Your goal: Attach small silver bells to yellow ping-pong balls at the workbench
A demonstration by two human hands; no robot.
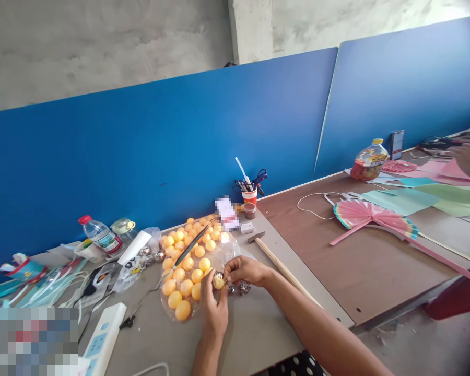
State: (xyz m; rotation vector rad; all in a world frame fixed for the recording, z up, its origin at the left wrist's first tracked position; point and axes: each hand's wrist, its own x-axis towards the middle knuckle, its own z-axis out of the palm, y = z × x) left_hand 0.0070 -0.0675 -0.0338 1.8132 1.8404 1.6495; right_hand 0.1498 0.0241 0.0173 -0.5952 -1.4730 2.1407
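Left hand [215, 303] pinches shiny ball [218, 281] at right side of bag of orange balls [221, 255]. Right hand [243, 269], fingertips pressed together at shiny ball; anything between too small to tell. Metal beads [245, 287], then hammer [279, 261], right of bag; cup [249, 197] beyond.

The bench [250, 334] is backed by blue partition panels [172, 141], above which a grey wall [102, 42] and pale pillar [253, 31] are seen.

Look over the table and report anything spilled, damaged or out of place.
No clear damage or spill. Slightly odd: the dark tweezers-like tool lies slantwise across the bagged orange balls, rather than on the tabletop, and some small shiny pieces sit loose beside the right hand.
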